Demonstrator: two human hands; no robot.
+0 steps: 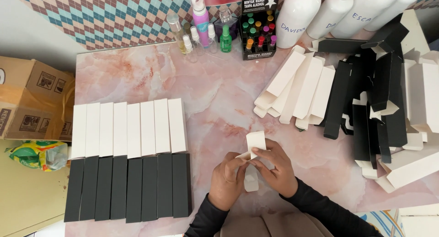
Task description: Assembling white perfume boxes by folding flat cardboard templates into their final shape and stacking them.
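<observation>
Both my hands hold one small white cardboard box (255, 142) near the front of the pink marble table (215, 90). My left hand (227, 178) grips its lower left side, and my right hand (275, 167) pinches its end flaps from the right. The box stands end-on toward me with an open flap sticking up. Black sleeves cover both my forearms.
A neat row of white boxes (130, 128) above black boxes (130, 187) lies at the left. Loose flat white and black boxes (366, 100) pile at the right. Small bottles (203, 26), a black display box of vials (259, 29) and big white bottles (297, 17) stand at the back. A brown carton (32, 100) sits off the left edge.
</observation>
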